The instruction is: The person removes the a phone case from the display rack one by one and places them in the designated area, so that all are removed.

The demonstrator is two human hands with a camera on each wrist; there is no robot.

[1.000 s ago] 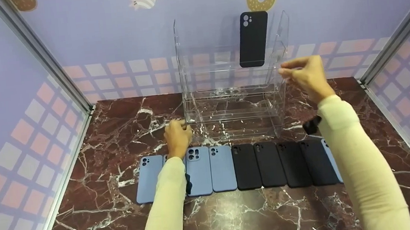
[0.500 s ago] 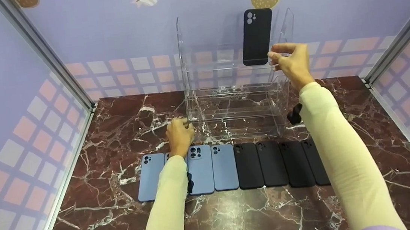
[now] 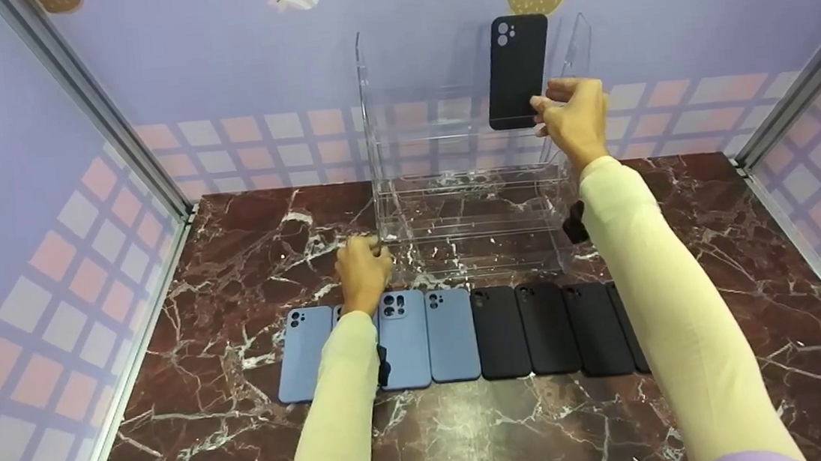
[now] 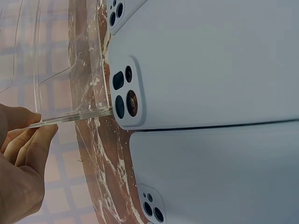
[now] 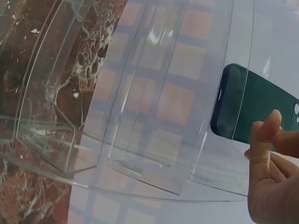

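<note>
A clear acrylic display rack [image 3: 471,237] with stepped tiers stands against the back wall. In its top tier a black phone case [image 3: 518,69] leans upright, right of the middle, camera holes at the top. My right hand [image 3: 574,115] pinches the case's lower right edge with thumb and fingers; the right wrist view shows the thumb over the dark case [image 5: 257,105]. My left hand [image 3: 364,271] grips the rack's left side panel near the bottom front, and the left wrist view shows thumb and fingers pinching the panel edge [image 4: 70,117].
A row of phone cases lies on the marbled table [image 3: 475,435] before the rack: blue ones [image 3: 453,339] at left, black ones [image 3: 502,336] at right. My forearms cover parts of the row. Walls [image 3: 43,243] enclose the table at left, back and right.
My right hand has moved left, from beside the rack's right side panel onto the edge of the black phone case. The left hand keeps its hold on the rack; the view has shifted slightly.
</note>
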